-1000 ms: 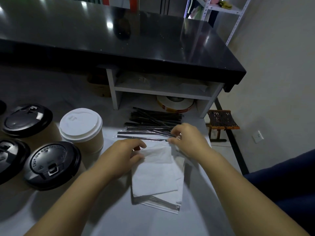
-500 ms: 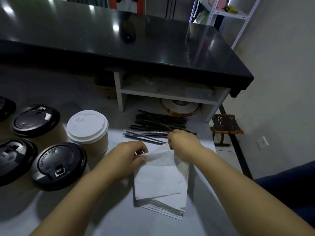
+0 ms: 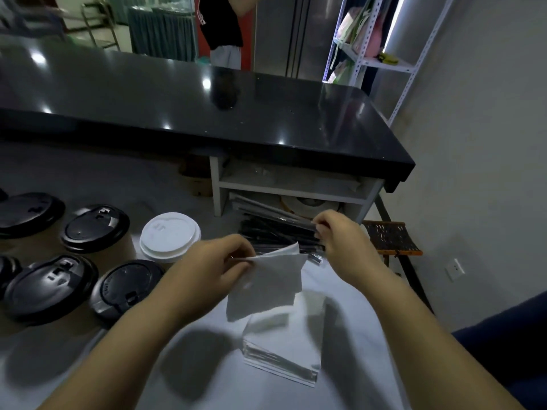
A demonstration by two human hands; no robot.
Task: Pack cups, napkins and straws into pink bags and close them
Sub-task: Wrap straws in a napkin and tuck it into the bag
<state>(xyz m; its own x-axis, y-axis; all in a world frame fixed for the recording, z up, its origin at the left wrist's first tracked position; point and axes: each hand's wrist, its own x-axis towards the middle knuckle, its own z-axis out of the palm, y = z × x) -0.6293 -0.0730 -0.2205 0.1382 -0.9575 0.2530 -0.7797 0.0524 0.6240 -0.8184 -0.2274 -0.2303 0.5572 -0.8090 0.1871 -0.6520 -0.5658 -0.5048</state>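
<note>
Head view: shows left hand [image 3: 213, 270] pinching one napkin [image 3: 266, 287] by its top edge, raised just above the stack [image 3: 284, 347] on the table [image 3: 207, 383]; shows right hand [image 3: 340, 241] pinching a wrapped straw [image 3: 281, 216] over the straw pile [image 3: 275, 238]. Lists lidded cups [image 3: 170, 236] standing at left, unpacked. Finds no pink bag on the table, so judges packing and closing all left to do.
</note>
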